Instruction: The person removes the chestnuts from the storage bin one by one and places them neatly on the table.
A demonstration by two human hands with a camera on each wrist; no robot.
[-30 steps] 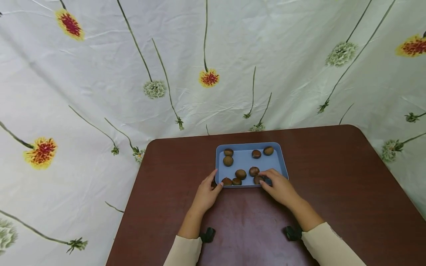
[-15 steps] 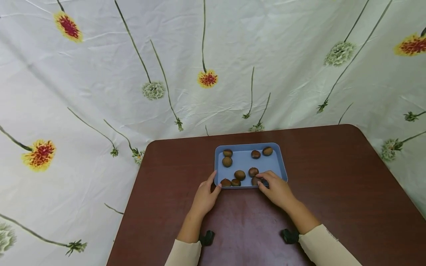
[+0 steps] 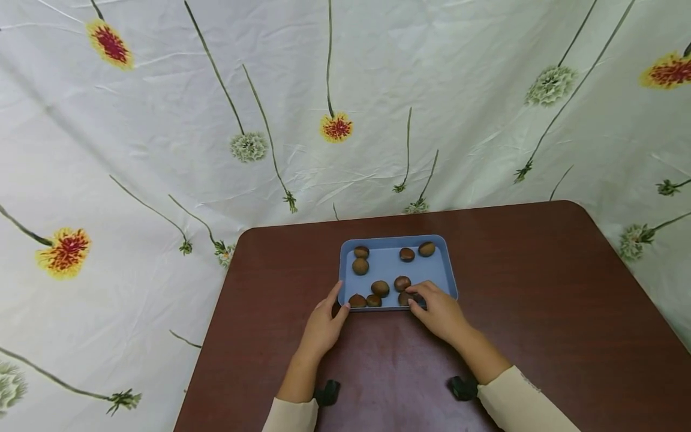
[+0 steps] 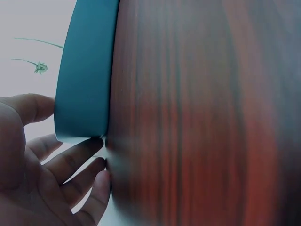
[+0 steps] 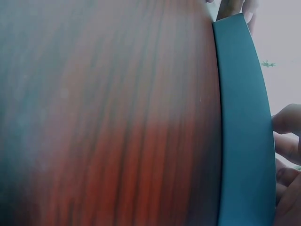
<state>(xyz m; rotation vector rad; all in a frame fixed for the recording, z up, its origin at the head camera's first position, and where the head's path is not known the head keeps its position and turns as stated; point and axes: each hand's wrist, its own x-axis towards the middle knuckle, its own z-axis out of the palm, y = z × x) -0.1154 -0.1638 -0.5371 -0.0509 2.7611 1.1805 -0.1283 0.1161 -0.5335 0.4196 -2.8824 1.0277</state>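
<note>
A blue tray (image 3: 451,270) with a low rim lies on the brown table, holding several brown chestnuts (image 3: 380,288). My left hand (image 3: 321,327) grips its near left corner, thumb at the near wall and fingers along the left side. In the left wrist view, that hand's fingertips sit around the end of the tray wall (image 4: 87,70). My right hand (image 3: 444,315) reaches over the near rim and pinches a chestnut (image 3: 404,299) low in the tray. The right wrist view shows the outer tray wall (image 5: 247,127) with right fingers (image 5: 288,120) behind it; the chestnut is hidden there.
Two chestnuts (image 3: 360,266) sit together at the tray's left, and two others (image 3: 426,249) near its far right corner. The dark wooden table (image 3: 540,288) extends around the tray. Behind it hangs a white cloth (image 3: 378,72) printed with flowers.
The tray has slid slightly left and nearer, and both hands have moved with it. The chestnut under my right fingers has shifted a little left within the tray.
</note>
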